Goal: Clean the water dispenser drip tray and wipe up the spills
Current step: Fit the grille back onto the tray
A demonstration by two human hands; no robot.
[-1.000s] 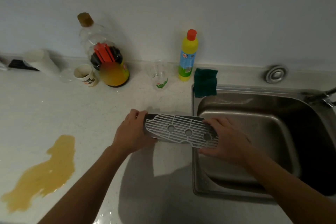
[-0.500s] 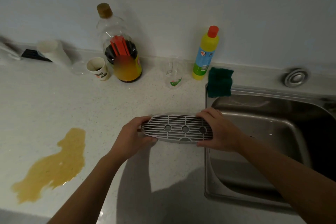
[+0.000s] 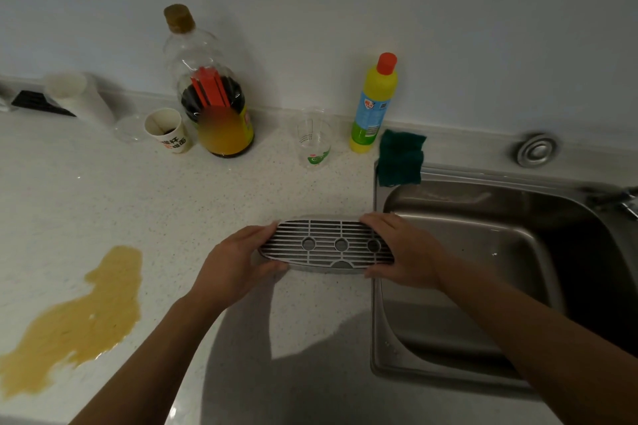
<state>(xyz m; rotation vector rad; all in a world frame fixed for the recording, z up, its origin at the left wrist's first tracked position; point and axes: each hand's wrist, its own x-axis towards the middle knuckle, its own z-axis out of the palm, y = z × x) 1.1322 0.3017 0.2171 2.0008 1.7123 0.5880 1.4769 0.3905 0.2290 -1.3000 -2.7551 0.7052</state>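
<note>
A grey slotted drip tray (image 3: 324,245) with three round holes is held level just above the white counter (image 3: 172,210), beside the sink's left rim. My left hand (image 3: 234,266) grips its left end and my right hand (image 3: 404,252) grips its right end. A yellow-brown spill (image 3: 79,324) spreads over the counter at the lower left. A dark green sponge cloth (image 3: 400,159) lies at the sink's back left corner, next to a yellow detergent bottle (image 3: 374,103) with a red cap.
A steel sink (image 3: 483,252) fills the right side, with a tap (image 3: 625,200) at its right edge. Along the wall stand a large clear bottle (image 3: 210,90), a paper cup (image 3: 169,131), a clear plastic cup (image 3: 314,141) and a white roll (image 3: 76,97).
Both hands have carried the drip tray left, from over the sink's edge to above the counter, and levelled it. The view has shifted, so the spill sits further right in frame.
</note>
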